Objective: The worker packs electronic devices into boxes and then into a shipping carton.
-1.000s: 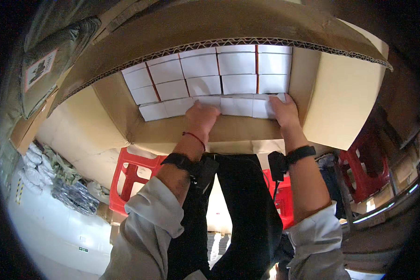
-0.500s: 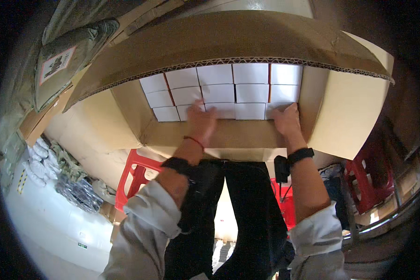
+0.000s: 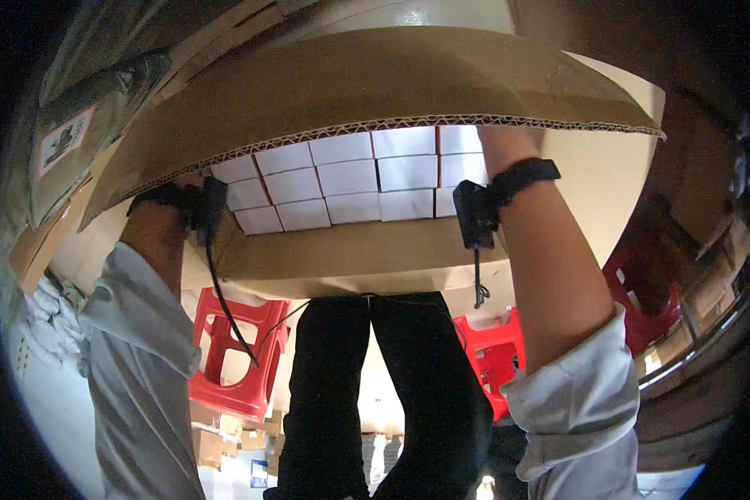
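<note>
A large open cardboard carton [image 3: 325, 254] stands before me, with several white boxes [image 3: 350, 177] packed in rows inside it. The raised far flap [image 3: 383, 79] hangs over the top of the carton. My left hand [image 3: 190, 180] is at the carton's left side, mostly covered by the flap edge and a black wrist device [image 3: 212, 204]. My right hand [image 3: 508, 140] reaches in at the right end of the boxes and passes under the flap. The fingers of both hands are hidden, so what they touch does not show.
A red plastic stool [image 3: 237, 354] stands below the carton on the left, another red stool [image 3: 496, 354] on the right. White bundles [image 3: 46, 321] lie at the far left. A side flap [image 3: 596, 187] is folded outward at the right.
Both hands have left the near row of white boxes. The left has moved out to the carton's left side, the right farther up under the far flap. The view has shifted somewhat.
</note>
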The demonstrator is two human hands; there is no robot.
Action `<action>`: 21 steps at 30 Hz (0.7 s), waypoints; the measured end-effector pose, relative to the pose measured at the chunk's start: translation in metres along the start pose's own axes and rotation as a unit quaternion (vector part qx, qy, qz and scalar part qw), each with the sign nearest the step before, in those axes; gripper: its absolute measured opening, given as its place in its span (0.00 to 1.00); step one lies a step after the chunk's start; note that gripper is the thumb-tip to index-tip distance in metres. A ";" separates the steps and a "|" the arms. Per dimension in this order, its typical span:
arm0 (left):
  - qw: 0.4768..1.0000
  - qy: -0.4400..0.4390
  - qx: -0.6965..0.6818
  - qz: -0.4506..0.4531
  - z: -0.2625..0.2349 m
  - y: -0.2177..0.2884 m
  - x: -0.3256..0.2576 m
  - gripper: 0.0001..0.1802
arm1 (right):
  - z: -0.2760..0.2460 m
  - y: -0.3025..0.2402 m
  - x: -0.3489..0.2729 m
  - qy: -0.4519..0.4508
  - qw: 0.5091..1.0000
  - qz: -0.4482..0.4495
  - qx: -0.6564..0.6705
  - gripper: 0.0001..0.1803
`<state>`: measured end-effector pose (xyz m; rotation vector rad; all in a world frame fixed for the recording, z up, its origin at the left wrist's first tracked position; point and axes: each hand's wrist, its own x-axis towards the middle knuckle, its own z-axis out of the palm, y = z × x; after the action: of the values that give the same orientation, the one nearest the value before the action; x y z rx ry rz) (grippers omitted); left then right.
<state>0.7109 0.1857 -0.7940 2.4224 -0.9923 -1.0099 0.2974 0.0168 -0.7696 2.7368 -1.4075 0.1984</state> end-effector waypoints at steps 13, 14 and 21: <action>0.996 -0.016 -0.082 0.002 -0.054 0.014 0.017 0.24 | 0.022 -0.007 -0.013 -0.036 0.984 0.115 0.133 0.24; 0.996 -0.017 -0.090 0.004 -0.056 0.017 0.020 0.24 | 0.025 -0.005 -0.012 -0.037 0.982 0.123 0.141 0.24; 0.989 -0.027 -0.142 -0.006 -0.063 0.021 0.013 0.24 | 0.028 -0.003 -0.018 -0.066 0.960 0.176 0.208 0.24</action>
<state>0.7529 0.1642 -0.7449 2.1795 -0.7901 -1.1430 0.2922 0.0303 -0.7997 2.8223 -2.1035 0.3730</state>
